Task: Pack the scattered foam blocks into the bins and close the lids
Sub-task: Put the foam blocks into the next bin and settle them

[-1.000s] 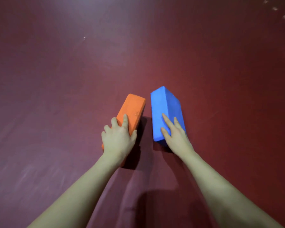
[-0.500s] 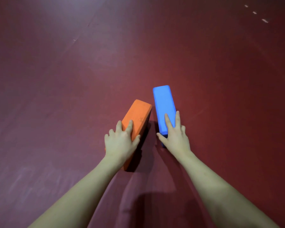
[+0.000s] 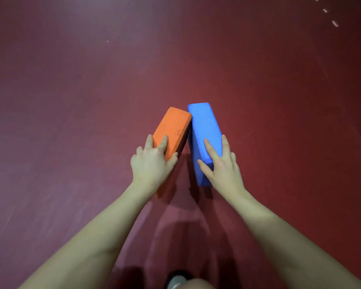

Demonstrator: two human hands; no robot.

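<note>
Left hand [image 3: 152, 161] grips the near end of the orange rectangular foam block [image 3: 172, 130], fingers over its top, thumb down the inner side; right hand [image 3: 222, 166] clamps the blue rectangular foam block [image 3: 204, 130] likewise. Half a second ago the far ends stood apart; now they touch, near ends splayed. Two blocks, two hands. Dark red floor [image 3: 71, 101] lies open all round
</note>
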